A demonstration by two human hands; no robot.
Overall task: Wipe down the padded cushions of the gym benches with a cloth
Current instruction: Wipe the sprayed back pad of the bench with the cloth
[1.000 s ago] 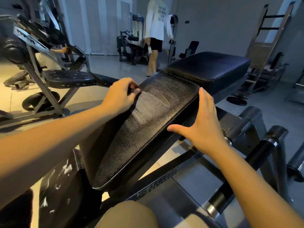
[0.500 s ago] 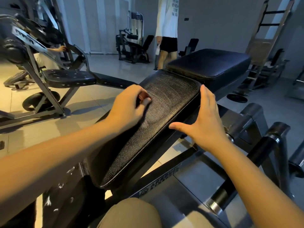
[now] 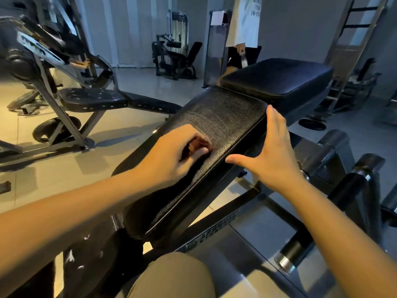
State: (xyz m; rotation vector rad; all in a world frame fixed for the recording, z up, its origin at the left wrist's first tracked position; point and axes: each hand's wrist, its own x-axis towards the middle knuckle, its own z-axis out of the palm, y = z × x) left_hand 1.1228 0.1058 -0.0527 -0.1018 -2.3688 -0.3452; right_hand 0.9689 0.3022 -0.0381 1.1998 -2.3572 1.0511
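Gym: long cushion (image 3: 225, 117) slopes away up-right; left hand (image 3: 169, 155) grips cloth (image 3: 186, 150).

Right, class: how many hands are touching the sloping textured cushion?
2. The left hand, curled round a cloth, presses on the cushion; the right hand lies flat against its right edge.

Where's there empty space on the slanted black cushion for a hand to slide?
The slanted cushion is bare at its top, between the left hand and the flat cushion beyond. The flat cushion's top is bare too. It is crowded mid-cushion, where the left hand grips the cloth, and along the right edge, where the right hand rests.
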